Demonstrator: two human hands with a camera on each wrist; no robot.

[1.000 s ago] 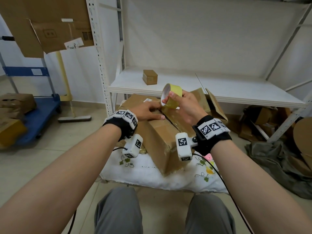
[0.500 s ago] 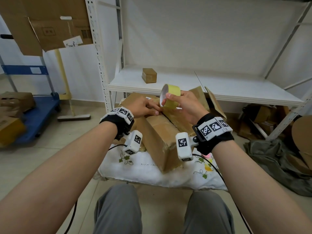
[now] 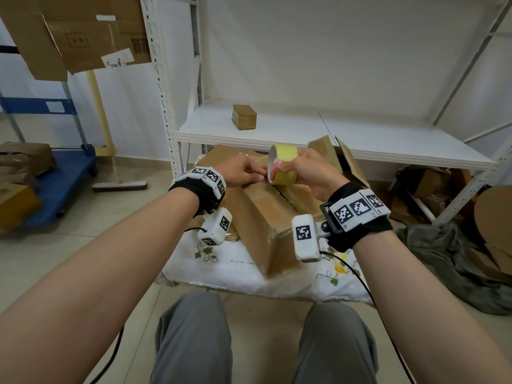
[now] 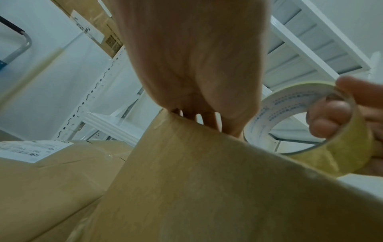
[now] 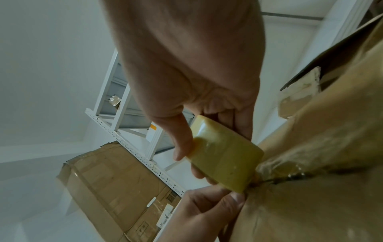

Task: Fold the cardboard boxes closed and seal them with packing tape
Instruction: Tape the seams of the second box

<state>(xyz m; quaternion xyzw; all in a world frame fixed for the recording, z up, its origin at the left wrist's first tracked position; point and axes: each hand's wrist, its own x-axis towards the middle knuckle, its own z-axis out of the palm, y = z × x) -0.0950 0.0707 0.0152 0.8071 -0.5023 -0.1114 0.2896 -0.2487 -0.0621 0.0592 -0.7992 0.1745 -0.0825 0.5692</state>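
A brown cardboard box (image 3: 257,217) lies closed on a white embroidered cloth (image 3: 243,275) in front of my knees. Old tape shows along its top seam (image 5: 290,175). My right hand (image 3: 277,171) grips a roll of yellowish packing tape (image 3: 285,164), thumb on the outside and fingers through the core (image 4: 323,117). The roll hangs just above the box top, near its far end. My left hand (image 3: 256,173) rests on the box top, and its thumb and fingertips (image 5: 234,198) pinch at the tape end by the roll's lower edge (image 5: 238,185).
A white metal shelf (image 3: 346,134) holding a small brown box (image 3: 244,121) stands just behind. Open cartons (image 3: 346,162) sit under it. A blue trolley (image 3: 63,178) with boxes is at the left, crumpled grey cloth (image 3: 443,259) at the right, a long-handled floor tool (image 3: 119,185) nearby.
My left hand left its flat rest on the box top and slid up to the roll. My right hand lowered the roll towards the box.
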